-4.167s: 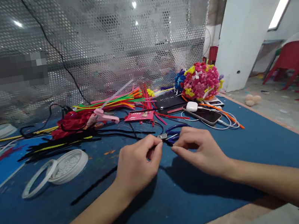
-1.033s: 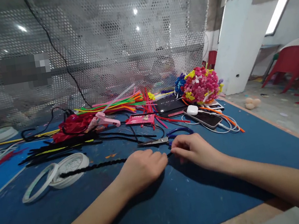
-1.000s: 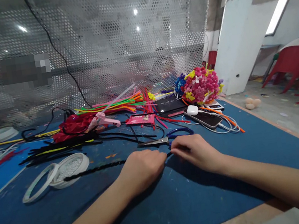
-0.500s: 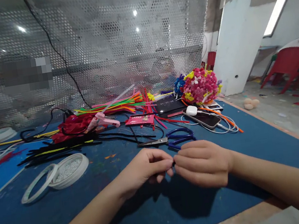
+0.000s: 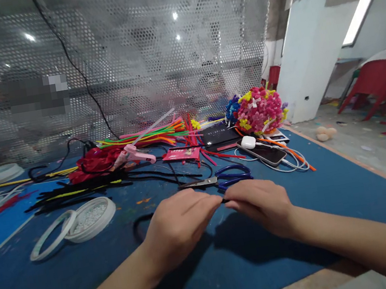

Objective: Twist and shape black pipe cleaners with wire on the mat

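The scissors (image 5: 210,181) lie on the blue bench (image 5: 231,270), blades pointing left, and both of the person's hands are just on the near side of them. The left hand (image 5: 182,227), palm down, has its fingers clamped on a black fuzzy stem (image 5: 137,227); a curved length of it shows beyond the wrist side, left of the scissors. The right hand (image 5: 267,207) pinches a short dark bit of the stem between its fingers, its fingertips just beside the left ones. How the stem runs under the left hand is hidden. Well left of the scissors stands a white tub (image 5: 109,216) of small beads (image 5: 90,216), with a white ring (image 5: 35,248) leaning on it. Behind the scissors lies a pink packet (image 5: 182,154); beyond them to the right, a phone (image 5: 267,153).
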